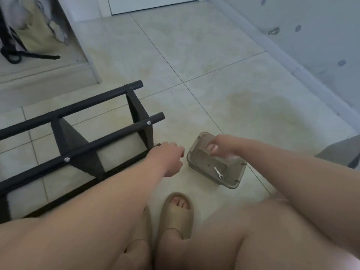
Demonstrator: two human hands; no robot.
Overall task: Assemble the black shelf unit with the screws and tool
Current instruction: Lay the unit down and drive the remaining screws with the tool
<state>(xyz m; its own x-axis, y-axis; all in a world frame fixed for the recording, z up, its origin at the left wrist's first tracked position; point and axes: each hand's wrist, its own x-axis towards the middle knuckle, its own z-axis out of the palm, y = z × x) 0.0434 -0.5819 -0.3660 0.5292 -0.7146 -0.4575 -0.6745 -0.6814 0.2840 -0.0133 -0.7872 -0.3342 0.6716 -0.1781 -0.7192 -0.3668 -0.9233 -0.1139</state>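
The black shelf unit point(107, 141) lay on its side on the tiled floor point(214, 84) at nine o'clock, probably so that its rails and end joints faced up within reach; two silver screw heads point(149, 122) already sat in the upper rail. The left hand point(169, 159) hovered at six o'clock just under centre, by the unit's near corner, fingers curled. Whether it gripped the frame, held a screw or held nothing could not be told. A clear container point(202, 159) stood just beside it at four o'clock, close enough to serve as a parts tray, with a small wrench point(218, 172) lying inside. The right hand point(219, 147) dipped into its far end, fingertips bent down, likely picking out a screw, though none showed there. The unit ran off the left edge, its lower part was hidden behind the forearm and knee, and a slipper point(176, 211) sat at six o'clock.
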